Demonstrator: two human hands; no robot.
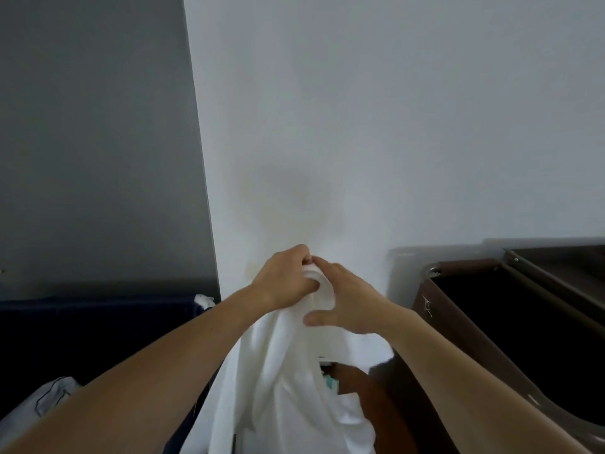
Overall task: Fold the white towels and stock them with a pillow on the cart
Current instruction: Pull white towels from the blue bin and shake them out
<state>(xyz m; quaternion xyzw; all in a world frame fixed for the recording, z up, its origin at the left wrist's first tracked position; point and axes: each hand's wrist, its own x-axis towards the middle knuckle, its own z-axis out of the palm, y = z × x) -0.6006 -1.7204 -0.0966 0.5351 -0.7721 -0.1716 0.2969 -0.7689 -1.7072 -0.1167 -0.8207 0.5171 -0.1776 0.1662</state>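
Observation:
A white towel point(281, 371) hangs lengthwise in front of me, held up at chest height against the white wall. My left hand point(284, 280) pinches the towel's top edge, fingers closed on the cloth. My right hand point(343, 303) is pressed against the same top edge from the right, index finger touching the left hand's fingertips and thumb spread below. The towel's lower part drapes down out of the frame. No pillow is in view.
A brown fabric bin of the cart point(491, 322) with a dark inside stands at the right. A dark blue container point(98, 322) sits at the left, with pale cloth point(52, 398) at its near edge. A brown surface point(370, 398) shows below the towel.

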